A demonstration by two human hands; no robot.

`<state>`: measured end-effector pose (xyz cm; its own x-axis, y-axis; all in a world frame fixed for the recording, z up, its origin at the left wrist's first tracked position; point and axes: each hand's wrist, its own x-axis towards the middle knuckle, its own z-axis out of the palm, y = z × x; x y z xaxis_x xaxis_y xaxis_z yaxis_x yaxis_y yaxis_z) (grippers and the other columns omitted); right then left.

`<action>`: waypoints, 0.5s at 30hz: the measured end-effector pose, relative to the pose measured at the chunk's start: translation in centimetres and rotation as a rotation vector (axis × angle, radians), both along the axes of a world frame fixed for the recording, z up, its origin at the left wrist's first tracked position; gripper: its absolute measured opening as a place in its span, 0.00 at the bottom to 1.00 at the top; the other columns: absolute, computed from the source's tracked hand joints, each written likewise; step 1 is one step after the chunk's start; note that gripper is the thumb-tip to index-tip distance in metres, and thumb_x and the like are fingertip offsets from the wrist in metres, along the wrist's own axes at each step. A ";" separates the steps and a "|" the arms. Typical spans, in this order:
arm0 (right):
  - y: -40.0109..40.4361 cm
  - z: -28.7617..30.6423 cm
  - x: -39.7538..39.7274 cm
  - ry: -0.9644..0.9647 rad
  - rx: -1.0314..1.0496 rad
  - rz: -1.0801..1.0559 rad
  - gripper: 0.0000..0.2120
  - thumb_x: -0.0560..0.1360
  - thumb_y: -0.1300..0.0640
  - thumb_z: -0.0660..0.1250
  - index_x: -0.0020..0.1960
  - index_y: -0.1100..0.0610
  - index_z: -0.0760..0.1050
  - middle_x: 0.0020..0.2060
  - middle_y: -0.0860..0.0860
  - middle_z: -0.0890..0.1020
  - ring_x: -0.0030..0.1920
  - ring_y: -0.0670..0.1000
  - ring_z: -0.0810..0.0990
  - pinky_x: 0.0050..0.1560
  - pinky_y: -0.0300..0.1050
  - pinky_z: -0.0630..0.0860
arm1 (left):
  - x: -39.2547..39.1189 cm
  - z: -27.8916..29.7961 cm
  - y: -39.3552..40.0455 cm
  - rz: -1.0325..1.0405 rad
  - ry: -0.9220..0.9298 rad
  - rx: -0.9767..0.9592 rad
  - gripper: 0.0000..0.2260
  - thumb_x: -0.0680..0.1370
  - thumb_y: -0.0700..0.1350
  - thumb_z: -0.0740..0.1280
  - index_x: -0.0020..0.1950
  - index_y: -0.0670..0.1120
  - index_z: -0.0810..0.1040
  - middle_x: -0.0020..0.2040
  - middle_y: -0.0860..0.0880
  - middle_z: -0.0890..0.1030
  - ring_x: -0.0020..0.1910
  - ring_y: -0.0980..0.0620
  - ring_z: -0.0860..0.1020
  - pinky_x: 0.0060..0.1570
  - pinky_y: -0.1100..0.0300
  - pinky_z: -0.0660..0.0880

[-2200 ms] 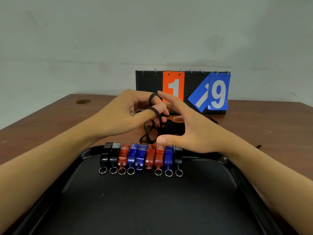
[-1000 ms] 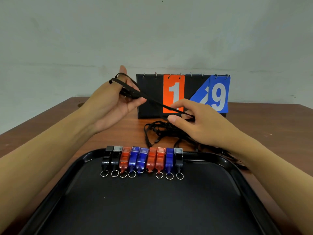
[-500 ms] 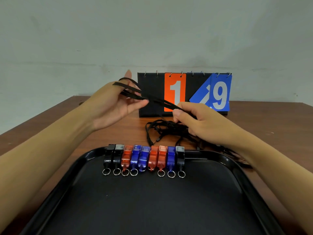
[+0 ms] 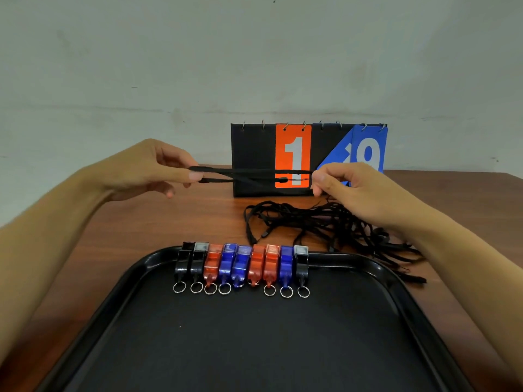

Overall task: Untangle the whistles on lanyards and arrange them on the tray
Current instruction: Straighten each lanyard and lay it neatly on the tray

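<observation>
A black flip scoreboard stands upright at the back of the brown wooden table. It shows an orange card with a 1 and a blue card with a 9. Behind it rises a pale wall.

On the worktop the tray lies nearest, with a row of whistles side by side along its far rim, a heap of lanyards just behind its right half, and a flip scoreboard standing farther back by the wall.
</observation>
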<state>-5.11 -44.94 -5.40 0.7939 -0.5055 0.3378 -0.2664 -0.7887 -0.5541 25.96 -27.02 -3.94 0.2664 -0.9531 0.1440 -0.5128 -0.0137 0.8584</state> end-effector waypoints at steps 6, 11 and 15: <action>-0.2 0.0 0.3 -0.080 0.023 0.011 0.15 0.83 0.46 0.60 0.43 0.48 0.80 0.46 0.45 0.84 0.50 0.42 0.82 0.52 0.35 0.77 | 0.0 0.0 -0.5 0.032 -0.032 0.028 0.08 0.70 0.45 0.77 0.44 0.41 0.87 0.38 0.46 0.85 0.36 0.55 0.79 0.32 0.64 0.79; 0.1 0.4 -0.1 0.038 0.127 0.101 0.15 0.83 0.50 0.62 0.44 0.54 0.81 0.38 0.49 0.86 0.35 0.43 0.83 0.42 0.36 0.80 | 0.8 0.8 0.5 -0.044 -0.142 0.235 0.07 0.71 0.44 0.76 0.44 0.40 0.88 0.32 0.44 0.80 0.31 0.53 0.77 0.30 0.62 0.76; 0.2 0.5 -0.3 0.139 0.108 0.113 0.14 0.84 0.49 0.61 0.45 0.53 0.80 0.31 0.48 0.83 0.29 0.42 0.77 0.36 0.32 0.74 | 2.2 0.0 0.5 0.001 -0.346 0.364 0.07 0.73 0.46 0.78 0.46 0.42 0.88 0.35 0.39 0.84 0.37 0.36 0.80 0.41 0.46 0.79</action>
